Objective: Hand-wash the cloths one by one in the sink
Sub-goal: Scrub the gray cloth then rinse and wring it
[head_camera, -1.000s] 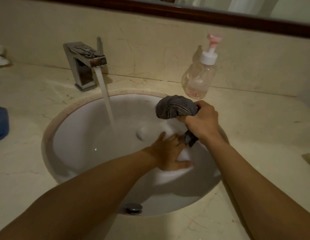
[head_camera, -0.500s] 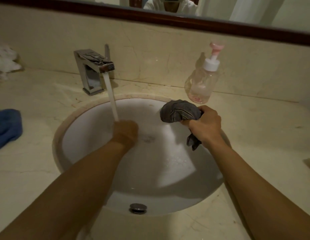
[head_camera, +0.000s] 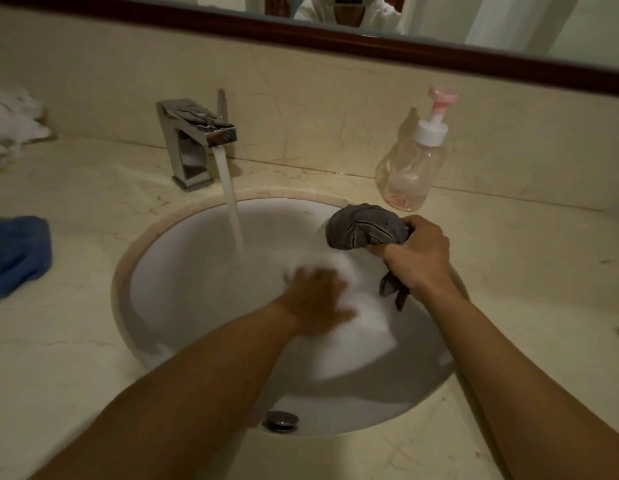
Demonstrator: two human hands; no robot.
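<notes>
Grey cloth (head_camera: 366,228) risk: wet bundle is held in one fist above the far right rim of the sink (head_camera: 183,271); if the grip slackens it drops into the basin, and if the fist drifts outward the tail drips on the bench (head_camera: 508,271)
Overflow risk: tap (head_camera: 193,133) is running and its stream (head_camera: 231,209) lands in the basin; the drain is hidden under suds (head_camera: 353,334), so I judge the level climbs if it is blocked
Splash risk: left hand (head_camera: 318,299) is motion-blurred in the suds just beside the foot of the stream; fast stirring there could throw water over the rim
Knock risk: soap bottle (head_camera: 410,168) stands upright on the bench near the cloth, behind it; a careless lift could tip it
Cloth vs right hand (head_camera: 418,258): fingers clamped round its middle; the bulk bulges out to the left of the fist, a thin tail hangs below it, near the suds; contact not clear
Cloth vs left hand: apart; that hand sits lower and to the left; spread or curled, cannot tell through the blur
Queue: blue cloth (head_camera: 17,254) and white cloth (head_camera: 10,123) lie on the bench, well apart from the sink
</notes>
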